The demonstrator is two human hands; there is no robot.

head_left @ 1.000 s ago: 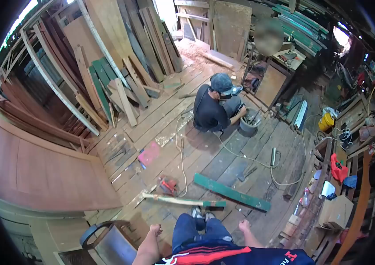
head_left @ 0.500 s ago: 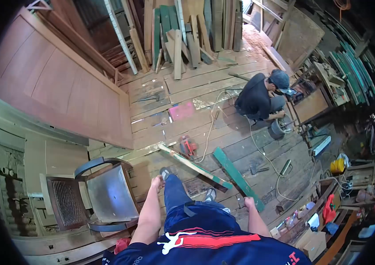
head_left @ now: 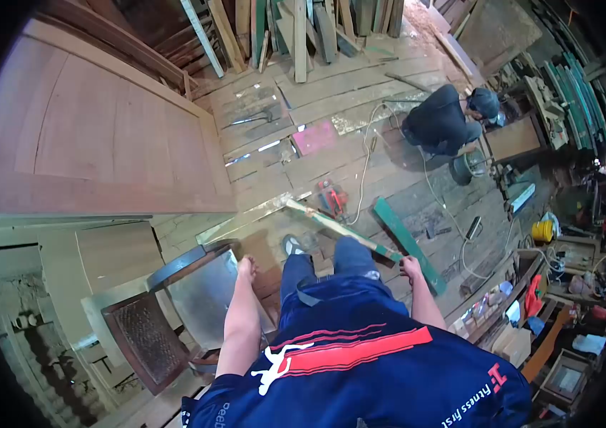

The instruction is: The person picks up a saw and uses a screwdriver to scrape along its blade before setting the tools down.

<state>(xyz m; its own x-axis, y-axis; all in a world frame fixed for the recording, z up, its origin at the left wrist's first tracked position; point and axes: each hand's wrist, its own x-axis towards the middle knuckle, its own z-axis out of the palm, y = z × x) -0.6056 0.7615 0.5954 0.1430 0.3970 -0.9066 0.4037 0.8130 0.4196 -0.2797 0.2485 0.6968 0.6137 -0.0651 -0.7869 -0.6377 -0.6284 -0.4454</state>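
Note:
My left hand (head_left: 247,268) hangs beside the chair's pale grey seat (head_left: 207,294), its fingers loosely curled with nothing visible in them. On the other side of my body, my right hand (head_left: 410,268) is also loosely closed, and I see nothing in it. Below it on the floor lies a flat green board (head_left: 406,242). A narrow wooden strip (head_left: 331,225), pale with green patches, lies at an angle close to that board. A red tool (head_left: 332,199) rests on the planks just beyond the strip.
A person (head_left: 445,121) crouches by a bucket (head_left: 468,167) at the upper right. A cable (head_left: 366,171) runs over the floor. A large wooden panel (head_left: 114,132) stands at the left. Planks (head_left: 301,43) lean at the back. A cluttered bench (head_left: 488,307) is at the right.
My view has shifted forward and turned, so the floor items sit further right. My legs have changed position in a step. Both hands appear higher in view, still loosely closed.

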